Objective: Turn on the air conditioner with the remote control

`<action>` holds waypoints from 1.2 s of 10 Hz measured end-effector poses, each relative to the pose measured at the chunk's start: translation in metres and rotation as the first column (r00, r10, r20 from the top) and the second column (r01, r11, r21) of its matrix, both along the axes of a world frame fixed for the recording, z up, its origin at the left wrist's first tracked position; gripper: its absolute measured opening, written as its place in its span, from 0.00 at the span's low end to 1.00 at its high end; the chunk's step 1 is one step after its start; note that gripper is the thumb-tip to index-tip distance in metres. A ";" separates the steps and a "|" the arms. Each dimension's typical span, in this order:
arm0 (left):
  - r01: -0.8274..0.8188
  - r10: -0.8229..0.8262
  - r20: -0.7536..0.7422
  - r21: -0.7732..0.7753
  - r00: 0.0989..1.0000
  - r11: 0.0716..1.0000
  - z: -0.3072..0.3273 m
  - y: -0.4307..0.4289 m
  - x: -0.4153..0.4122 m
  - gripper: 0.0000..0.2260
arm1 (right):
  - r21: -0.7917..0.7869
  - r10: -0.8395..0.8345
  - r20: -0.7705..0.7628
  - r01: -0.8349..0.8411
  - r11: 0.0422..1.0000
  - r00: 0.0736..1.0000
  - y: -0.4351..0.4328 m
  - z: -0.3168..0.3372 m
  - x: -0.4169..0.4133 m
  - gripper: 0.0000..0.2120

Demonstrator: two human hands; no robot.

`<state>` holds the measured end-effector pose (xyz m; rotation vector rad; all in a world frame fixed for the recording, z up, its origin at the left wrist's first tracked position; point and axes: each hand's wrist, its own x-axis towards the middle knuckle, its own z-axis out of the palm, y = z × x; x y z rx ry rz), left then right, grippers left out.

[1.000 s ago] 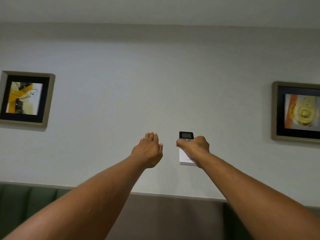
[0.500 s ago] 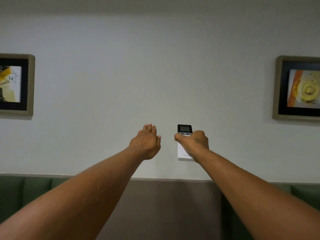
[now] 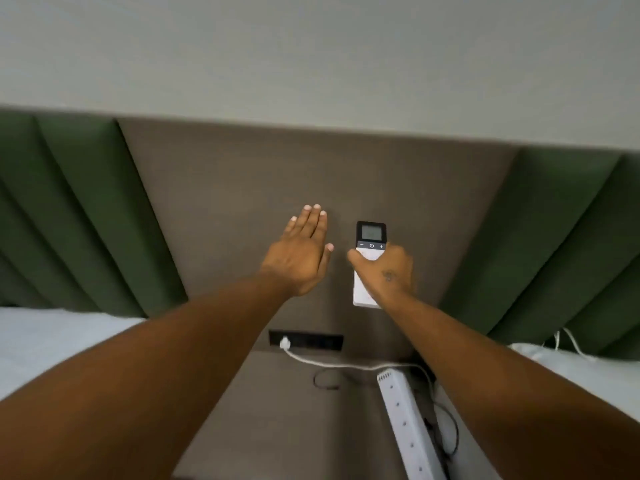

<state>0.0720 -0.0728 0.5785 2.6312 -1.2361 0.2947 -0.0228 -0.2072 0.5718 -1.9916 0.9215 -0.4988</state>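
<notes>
Head view: white slim remote control with dark screen (image 3: 370, 252) sits gripped upright in the right hand (image 3: 388, 271), thumb across its front. Left hand (image 3: 299, 252) just beside, flat, fingers together, empty. Below the hands, a black wall socket strip (image 3: 311, 341) and a white power strip (image 3: 407, 424).

Two bare forearms, no sleeves/watch; small dark mark, poss. tattoo, on back of right hand (image 3: 389, 271).
</notes>
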 end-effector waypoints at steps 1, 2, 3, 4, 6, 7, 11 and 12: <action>0.001 0.002 -0.067 0.047 0.998 0.999 -0.095 0.005 -0.006 0.28 | 0.055 0.003 -0.104 0.003 0.998 0.995 0.003 -0.095 -0.002 0.24; 0.002 0.019 -0.184 0.114 0.983 0.993 -0.248 0.021 -0.023 0.28 | 0.108 0.020 -0.245 0.007 0.994 0.969 0.017 -0.247 -0.016 0.25; -0.037 0.073 -0.213 0.165 0.974 0.986 -0.332 0.030 -0.039 0.29 | 0.091 0.047 -0.276 -0.023 0.996 0.960 0.023 -0.329 -0.032 0.20; -0.042 0.139 -0.348 0.271 0.927 0.962 -0.454 0.044 -0.066 0.29 | 0.119 0.096 -0.367 -0.055 0.991 0.925 0.034 -0.456 -0.045 0.17; -0.038 0.210 -0.476 0.345 0.854 0.938 -0.566 0.057 -0.095 0.28 | 0.097 0.103 -0.472 -0.064 0.993 0.876 0.040 -0.575 -0.050 0.29; -0.017 0.208 -0.490 0.366 0.846 0.930 -0.586 0.063 -0.107 0.28 | 0.044 0.111 -0.518 -0.103 0.994 0.848 0.046 -0.596 -0.049 0.32; -0.022 0.209 -0.496 0.355 0.843 0.935 -0.606 0.054 -0.100 0.28 | -0.160 0.060 -0.595 -0.192 0.968 0.801 0.054 -0.619 -0.050 0.45; -0.017 0.204 -0.463 0.376 0.863 0.926 -0.601 0.063 -0.114 0.28 | -0.157 0.052 -0.613 -0.186 0.970 0.788 0.052 -0.617 -0.054 0.46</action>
